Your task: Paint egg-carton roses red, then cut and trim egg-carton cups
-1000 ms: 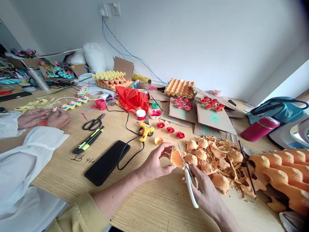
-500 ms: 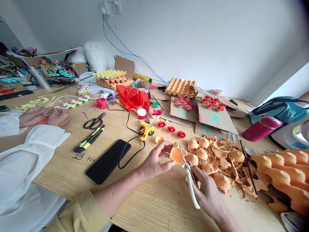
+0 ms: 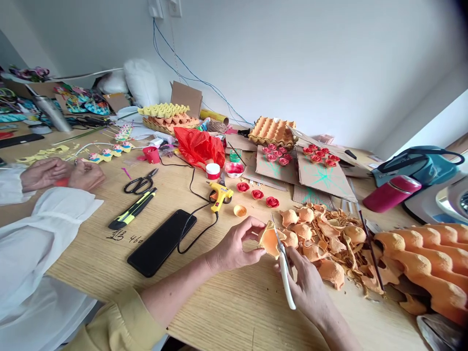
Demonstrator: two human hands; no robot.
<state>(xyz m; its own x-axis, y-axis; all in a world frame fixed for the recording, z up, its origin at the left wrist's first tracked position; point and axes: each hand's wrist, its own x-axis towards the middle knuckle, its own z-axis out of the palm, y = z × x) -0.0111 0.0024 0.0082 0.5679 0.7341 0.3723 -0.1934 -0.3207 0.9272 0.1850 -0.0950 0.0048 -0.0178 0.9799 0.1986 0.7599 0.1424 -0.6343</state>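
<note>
An orange egg-carton cup with a ragged rim is pinched between the thumb and fingers of my left hand, held above the table. My right hand grips white-handled scissors, whose blades lie against the right edge of the cup. Right of the scissors lie several cut cups and a heap of orange scraps. A small trimmed cup rests beyond my left hand, near three red paper flowers.
A yellow glue gun, black phone, utility knife and black scissors lie to the left. Egg trays and a magenta bottle stand right. A co-worker's hands work at far left. Cardboard holds red flowers.
The view has shifted slightly. The cup has turned a little in my left hand, and the scissors remain at its right edge.
</note>
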